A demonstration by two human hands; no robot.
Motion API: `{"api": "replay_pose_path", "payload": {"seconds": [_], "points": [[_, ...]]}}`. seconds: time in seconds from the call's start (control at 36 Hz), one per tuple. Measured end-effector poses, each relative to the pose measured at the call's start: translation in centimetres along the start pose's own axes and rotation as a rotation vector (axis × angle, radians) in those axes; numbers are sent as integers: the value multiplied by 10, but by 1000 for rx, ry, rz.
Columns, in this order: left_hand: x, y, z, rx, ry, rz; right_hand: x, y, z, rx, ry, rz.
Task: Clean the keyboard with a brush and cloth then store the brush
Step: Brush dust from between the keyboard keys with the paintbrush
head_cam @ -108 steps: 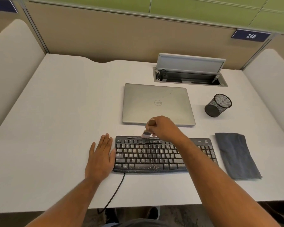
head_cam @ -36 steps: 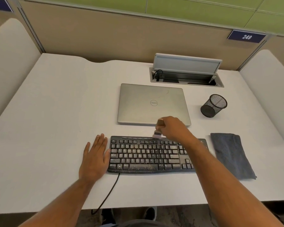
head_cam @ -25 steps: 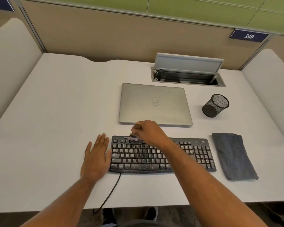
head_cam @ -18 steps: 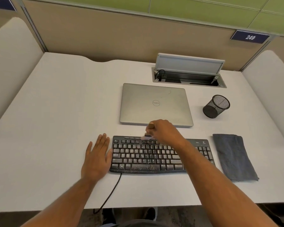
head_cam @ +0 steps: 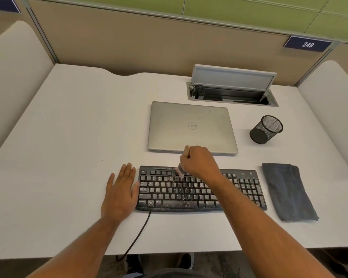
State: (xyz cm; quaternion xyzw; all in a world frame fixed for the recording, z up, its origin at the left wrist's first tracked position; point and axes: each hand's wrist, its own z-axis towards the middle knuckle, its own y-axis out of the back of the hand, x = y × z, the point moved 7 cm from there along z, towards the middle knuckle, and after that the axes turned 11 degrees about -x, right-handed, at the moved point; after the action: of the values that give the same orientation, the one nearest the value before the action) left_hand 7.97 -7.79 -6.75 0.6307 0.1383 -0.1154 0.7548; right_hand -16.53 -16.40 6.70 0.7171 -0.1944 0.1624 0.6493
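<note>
Brushing the keyboard's top rows

The right hand (head_cam: pixel 199 162) grips the brush (head_cam: pixel 180 171), bristles on the keyboard (head_cam: pixel 189 193) at mid-desk. The left hand (head_cam: pixel 120 192) lies flat, fingers straight, against its left edge. The cloth (head_cam: pixel 287 192) lies just right.

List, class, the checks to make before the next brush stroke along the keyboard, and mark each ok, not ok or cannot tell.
1. Right hand grips brush: ok.
2. Bristles on the top key rows: ok.
3. Left hand flat against the keyboard edge, steadying it: ok.
4. Keys free of crumbs: not ok.
5. Cloth lies ready, right of the keyboard: ok.
6. Mesh cup empty for the brush: cannot tell.
</note>
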Motion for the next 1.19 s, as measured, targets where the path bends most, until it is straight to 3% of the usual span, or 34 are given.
{"api": "replay_pose_path", "payload": {"seconds": [0.17,0.31,0.42,0.58,0.72,0.83,0.94,1.08,1.19], "points": [[-1,0,0,-3,-1,-5,-7,9,2,-70,-108,86],[-1,1,0,-2,-1,-7,-7,1,-4,-1,-159,101],[-1,1,0,-2,2,-8,-11,7,-3,-101,-181,125],[-1,0,0,4,-1,1,-10,0,-7,3,-193,148],[-2,1,0,1,2,-10,-7,4,-7,-98,-146,122],[0,0,0,-3,2,-11,-9,-4,-9,-2,-173,144],[-1,-1,0,4,-1,-1,-11,3,-8,-135,-181,171],[0,-1,0,0,-2,5,-9,-7,-8,7,-209,177],[-1,-1,0,3,-2,8,-8,-5,-6,-61,-196,190]]}}
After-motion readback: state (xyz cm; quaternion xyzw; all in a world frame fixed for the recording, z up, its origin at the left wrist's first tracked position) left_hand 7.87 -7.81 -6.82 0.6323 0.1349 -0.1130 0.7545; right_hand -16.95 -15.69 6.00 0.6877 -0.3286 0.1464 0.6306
